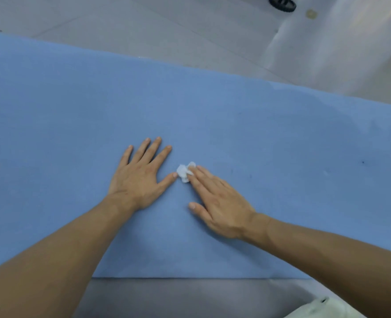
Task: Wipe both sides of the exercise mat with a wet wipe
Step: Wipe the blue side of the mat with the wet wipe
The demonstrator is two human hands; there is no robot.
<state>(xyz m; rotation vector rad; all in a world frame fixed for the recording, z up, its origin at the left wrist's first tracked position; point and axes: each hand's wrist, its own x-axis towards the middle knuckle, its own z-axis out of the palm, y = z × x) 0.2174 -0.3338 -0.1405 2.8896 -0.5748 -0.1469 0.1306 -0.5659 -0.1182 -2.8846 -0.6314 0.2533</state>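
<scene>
A blue exercise mat (235, 115) lies flat and fills most of the view. My left hand (141, 173) rests palm down on it with fingers spread and straight. Just to its right, my right hand (215, 203) lies flat on the mat, its straight fingertips pressing a small crumpled white wet wipe (184, 172) against the surface. The wipe sits between my left thumb tip and my right fingertips, partly covered by the right fingers.
The mat's near edge lies over a grey surface (189, 297). Beyond the far edge is pale tiled floor (144, 26). A black wheel (282, 3) stands at the top right. A small dark speck (363, 162) marks the mat on the right.
</scene>
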